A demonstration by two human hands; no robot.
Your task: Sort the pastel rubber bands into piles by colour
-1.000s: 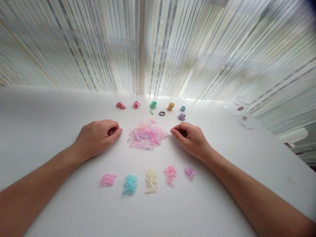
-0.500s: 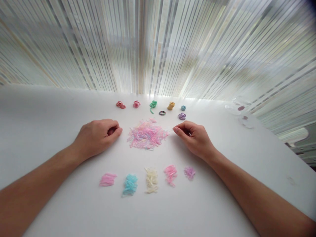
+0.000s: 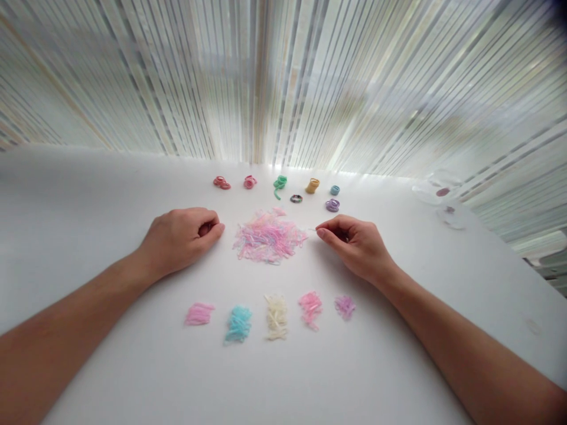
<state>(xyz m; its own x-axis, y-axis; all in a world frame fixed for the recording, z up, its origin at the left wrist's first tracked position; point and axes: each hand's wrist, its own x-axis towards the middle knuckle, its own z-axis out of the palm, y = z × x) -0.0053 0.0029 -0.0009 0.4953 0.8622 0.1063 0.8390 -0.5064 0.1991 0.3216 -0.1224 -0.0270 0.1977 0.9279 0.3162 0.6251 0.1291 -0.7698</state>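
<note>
A mixed pile of thin pastel bands (image 3: pixel 269 237) lies between my hands. My left hand (image 3: pixel 188 241) rests on the table left of it, fingers curled closed; what they hold, if anything, is hidden. On the right, my right hand (image 3: pixel 354 242) pinches a thin pale band (image 3: pixel 312 229) whose end points toward the pile. Nearer me is a row of sorted heaps: pink-lilac (image 3: pixel 199 314), turquoise (image 3: pixel 238 324), cream (image 3: pixel 276 317), pink (image 3: pixel 310 309) and purple (image 3: pixel 345 307).
Behind the pile sit coiled bands in red (image 3: pixel 221 182), pink (image 3: pixel 250 182), green (image 3: pixel 279 184), yellow (image 3: pixel 312 186), blue (image 3: pixel 335 190) and purple (image 3: pixel 332 205), plus a multicoloured ring (image 3: pixel 296 199). Clear round pieces (image 3: pixel 436 188) lie right, before a striped curtain (image 3: pixel 261 82).
The whole view has shifted slightly, so the table items appear a little further right and up. My right hand's fingertips sit slightly farther from the pile; both hands keep their closed shape.
</note>
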